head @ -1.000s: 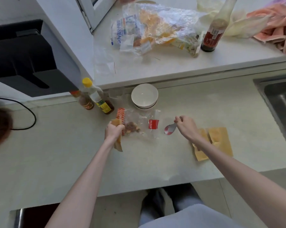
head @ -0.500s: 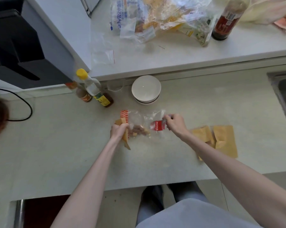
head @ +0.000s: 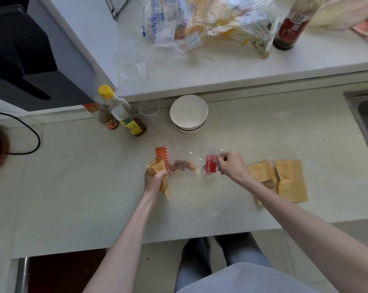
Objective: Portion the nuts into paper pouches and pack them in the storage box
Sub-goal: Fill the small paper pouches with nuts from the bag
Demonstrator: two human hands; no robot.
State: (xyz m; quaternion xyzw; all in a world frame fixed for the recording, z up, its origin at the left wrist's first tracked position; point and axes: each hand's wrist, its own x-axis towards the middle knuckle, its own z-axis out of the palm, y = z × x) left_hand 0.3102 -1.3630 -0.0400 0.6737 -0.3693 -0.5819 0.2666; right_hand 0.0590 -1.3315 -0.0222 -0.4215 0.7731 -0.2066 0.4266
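A clear plastic nut bag (head: 191,159) lies flat on the counter, with an orange patterned end and a red label. A small heap of nuts (head: 181,167) shows through it. My left hand (head: 155,179) grips a yellow paper pouch (head: 157,168) upright at the bag's left end. At the bag's right end, by the red label, my right hand (head: 231,166) grips a spoon (head: 222,156). Only the spoon's handle tip shows. Two more yellow paper pouches (head: 291,180) lie flat just right of my right wrist.
A white bowl (head: 189,115) stands behind the bag, with two sauce bottles (head: 123,115) to its left. A sink (head: 367,117) edges the counter at right. The raised ledge (head: 221,70) holds crumpled plastic bags and a dark bottle (head: 288,28). A black appliance (head: 20,60) fills the upper left.
My right hand carried the spoon leftward from open counter to the bag's red-label end, where its bowl went out of sight. My left hand kept holding the pouch.
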